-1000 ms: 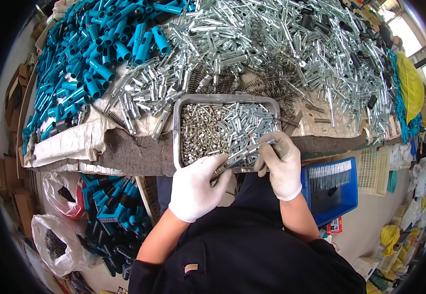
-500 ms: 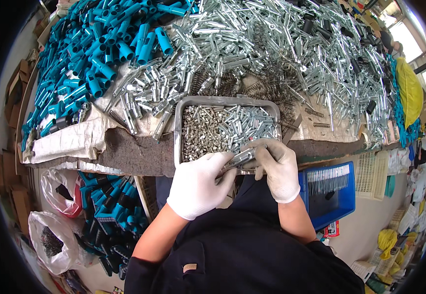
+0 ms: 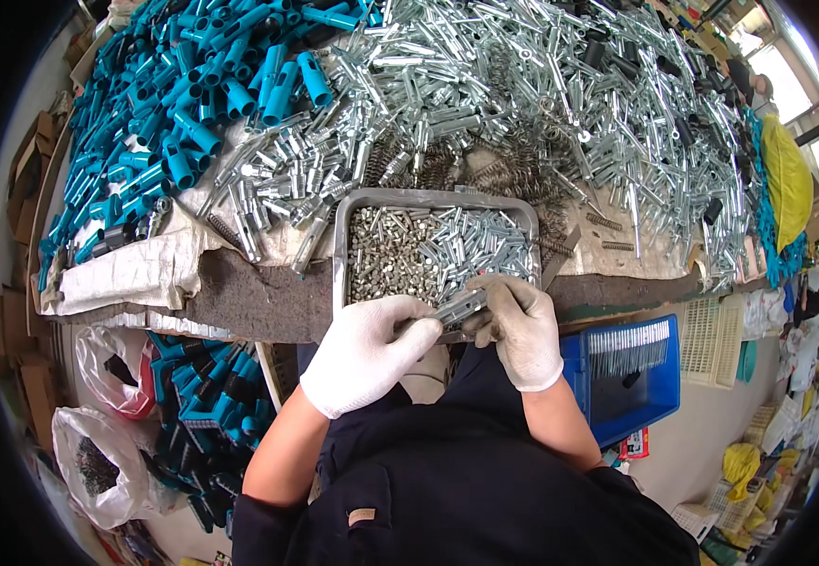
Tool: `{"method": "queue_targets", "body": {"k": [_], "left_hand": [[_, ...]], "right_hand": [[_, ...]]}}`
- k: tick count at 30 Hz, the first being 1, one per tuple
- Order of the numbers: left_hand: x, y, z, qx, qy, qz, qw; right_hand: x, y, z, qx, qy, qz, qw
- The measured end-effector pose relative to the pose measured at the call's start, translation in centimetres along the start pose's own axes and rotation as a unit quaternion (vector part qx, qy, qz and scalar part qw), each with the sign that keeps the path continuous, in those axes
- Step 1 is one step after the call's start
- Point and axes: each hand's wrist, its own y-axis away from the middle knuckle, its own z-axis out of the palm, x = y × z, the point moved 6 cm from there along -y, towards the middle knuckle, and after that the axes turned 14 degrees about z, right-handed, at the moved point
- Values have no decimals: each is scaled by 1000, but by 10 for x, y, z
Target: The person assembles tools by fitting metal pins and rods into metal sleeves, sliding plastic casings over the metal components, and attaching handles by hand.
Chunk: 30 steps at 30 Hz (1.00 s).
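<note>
In front of my body, a slotted silver metal tube (image 3: 463, 309) lies between my two gloved hands. My left hand (image 3: 368, 347), in a white glove, pinches its left end between thumb and fingers. The other end is gripped by my right hand (image 3: 521, 330), whose glove is greyed at the fingers. Just beyond my hands stands a grey tray (image 3: 341, 247). Short metal pins (image 3: 386, 253) fill its left part, and longer shiny pins (image 3: 481, 247) fill its right. My right fingertips hide any small part they may hold.
Teal plastic sleeves (image 3: 211, 85) are heaped at the far left of the table. Metal rods and tubes (image 3: 466, 71) cover its middle and right, with coil springs (image 3: 508, 170) among them. A blue bin (image 3: 669, 387) sits below at right; white sacks (image 3: 98, 462) stand at lower left.
Both hands have drawn slightly toward the left and my body, with the metal tube still between them. My left fingers have shifted along its end, and more of the tube shows.
</note>
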Motion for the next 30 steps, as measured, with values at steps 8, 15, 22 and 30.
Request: {"method": "queue_targets", "body": {"k": [8, 15, 22, 30], "left_hand": [[-37, -17, -7, 104, 40, -16, 994], [-54, -26, 0, 169, -5, 1, 986], [-56, -25, 0, 163, 36, -26, 986], [-53, -28, -1, 161, -1, -13, 987]], "right_hand": [[-42, -9, -51, 174, 117, -168, 963], [-95, -45, -162, 420, 388, -181, 800], [-102, -75, -156, 368, 406, -161, 821], [-110, -36, -182, 291, 229, -199, 907]]}}
